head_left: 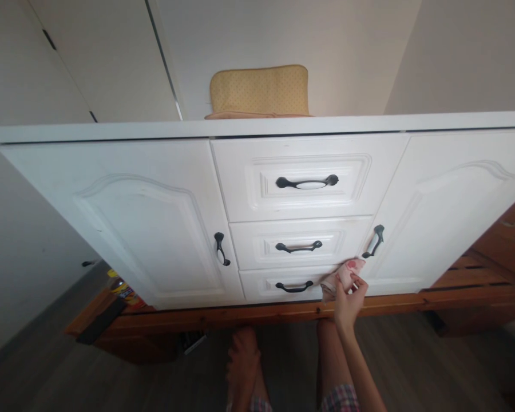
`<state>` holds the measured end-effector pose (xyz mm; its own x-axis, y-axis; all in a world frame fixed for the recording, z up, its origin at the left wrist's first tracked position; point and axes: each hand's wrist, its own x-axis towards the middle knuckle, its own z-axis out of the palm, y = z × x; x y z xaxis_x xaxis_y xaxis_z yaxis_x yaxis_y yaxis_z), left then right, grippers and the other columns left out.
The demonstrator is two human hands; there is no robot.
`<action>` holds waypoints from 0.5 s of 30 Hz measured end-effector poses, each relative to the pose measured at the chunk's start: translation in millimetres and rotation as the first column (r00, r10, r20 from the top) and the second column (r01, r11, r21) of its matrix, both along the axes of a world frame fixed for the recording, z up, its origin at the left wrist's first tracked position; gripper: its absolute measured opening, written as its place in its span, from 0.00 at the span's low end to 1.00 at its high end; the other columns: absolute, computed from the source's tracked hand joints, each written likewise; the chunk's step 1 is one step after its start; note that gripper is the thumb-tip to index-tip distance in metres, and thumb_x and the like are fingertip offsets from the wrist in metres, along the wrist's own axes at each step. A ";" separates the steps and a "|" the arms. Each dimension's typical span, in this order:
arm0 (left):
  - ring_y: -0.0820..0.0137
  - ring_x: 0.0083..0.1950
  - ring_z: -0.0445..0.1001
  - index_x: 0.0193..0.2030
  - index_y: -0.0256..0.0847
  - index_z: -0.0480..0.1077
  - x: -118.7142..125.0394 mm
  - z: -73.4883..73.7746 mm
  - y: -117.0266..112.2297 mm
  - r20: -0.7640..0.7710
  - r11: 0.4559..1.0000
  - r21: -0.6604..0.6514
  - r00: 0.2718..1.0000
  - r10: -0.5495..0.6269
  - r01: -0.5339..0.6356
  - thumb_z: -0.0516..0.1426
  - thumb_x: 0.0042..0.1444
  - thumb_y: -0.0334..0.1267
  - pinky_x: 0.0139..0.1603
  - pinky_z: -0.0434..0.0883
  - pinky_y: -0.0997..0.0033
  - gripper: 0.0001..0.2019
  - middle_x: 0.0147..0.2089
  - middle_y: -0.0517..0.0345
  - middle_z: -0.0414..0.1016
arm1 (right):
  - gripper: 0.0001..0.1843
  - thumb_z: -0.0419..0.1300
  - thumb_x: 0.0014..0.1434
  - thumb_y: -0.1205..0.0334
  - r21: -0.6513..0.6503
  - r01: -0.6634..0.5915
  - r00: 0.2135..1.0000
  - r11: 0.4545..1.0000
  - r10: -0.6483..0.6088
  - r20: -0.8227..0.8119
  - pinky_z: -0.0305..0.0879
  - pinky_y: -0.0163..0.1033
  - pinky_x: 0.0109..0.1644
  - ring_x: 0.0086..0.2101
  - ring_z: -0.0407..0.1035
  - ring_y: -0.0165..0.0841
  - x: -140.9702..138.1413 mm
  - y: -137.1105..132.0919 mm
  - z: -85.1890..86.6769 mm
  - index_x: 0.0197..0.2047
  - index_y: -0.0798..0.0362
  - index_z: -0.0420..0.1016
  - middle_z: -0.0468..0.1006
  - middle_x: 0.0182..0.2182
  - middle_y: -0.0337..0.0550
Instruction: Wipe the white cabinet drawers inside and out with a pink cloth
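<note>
My right hand [349, 300] is closed on a pink and white cloth [343, 273] and presses it against the right end of the lowest drawer front [257, 284] of a white cabinet [154, 217]. That drawer's black handle [294, 286] lies just left of the cloth. Two more drawers, each with a black handle, stack above it. My left hand is out of view. My bare legs and one foot [242, 357] show below.
Cabinet doors with black handles [221, 249] flank the drawers. A yellow padded cushion [260, 90] rests on the cabinet top. The cabinet stands on a brown wooden base [261, 313]. A bottle [122, 289] stands at the lower left. Wooden slats [476, 272] lie at the right.
</note>
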<state>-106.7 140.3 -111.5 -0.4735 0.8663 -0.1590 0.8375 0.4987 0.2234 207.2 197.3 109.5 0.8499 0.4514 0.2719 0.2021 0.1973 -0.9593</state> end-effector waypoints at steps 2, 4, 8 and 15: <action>0.43 0.51 0.88 0.77 0.40 0.64 -1.3 0.0 5.6 0.017 1.000 -0.016 1.000 0.002 -0.002 0.61 0.68 0.52 0.50 0.82 0.46 0.35 0.60 0.33 0.81 | 0.30 0.66 0.56 0.45 -0.006 0.008 0.999 1.000 -0.008 0.044 0.71 0.52 0.60 0.56 0.71 0.47 -29.7 7.5 3.4 0.57 0.50 0.68 0.74 0.58 0.52; 0.43 0.53 0.87 0.78 0.38 0.63 -1.1 0.2 8.3 0.028 1.000 -0.030 1.000 0.005 -0.004 0.61 0.68 0.52 0.52 0.82 0.48 0.36 0.61 0.33 0.81 | 0.29 0.65 0.58 0.47 -0.010 0.016 0.996 1.000 -0.015 0.083 0.68 0.52 0.61 0.56 0.69 0.47 -58.9 13.7 6.3 0.58 0.51 0.69 0.72 0.56 0.51; 0.42 0.56 0.86 0.80 0.35 0.61 2.4 1.4 8.0 0.017 0.998 -0.059 1.000 0.024 -0.023 0.63 0.67 0.52 0.56 0.81 0.46 0.40 0.64 0.28 0.78 | 0.24 0.63 0.60 0.51 -0.007 -0.049 0.990 0.999 0.050 0.134 0.65 0.52 0.63 0.54 0.66 0.46 -112.7 23.9 7.7 0.57 0.50 0.69 0.69 0.53 0.49; 0.43 0.57 0.86 0.77 0.40 0.65 0.6 5.1 3.5 -0.017 0.999 -0.033 1.000 -0.019 0.018 0.63 0.64 0.51 0.54 0.81 0.47 0.37 0.64 0.29 0.79 | 0.18 0.60 0.62 0.62 -0.043 -0.296 0.870 0.954 0.288 0.400 0.63 0.55 0.63 0.54 0.64 0.49 -187.1 33.1 0.3 0.55 0.50 0.71 0.67 0.51 0.49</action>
<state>-106.1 143.7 -106.3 -0.4604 0.8694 -0.1790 0.8503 0.4899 0.1922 20.1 230.4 109.9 0.4980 0.6538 0.5696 0.4959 0.3242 -0.8056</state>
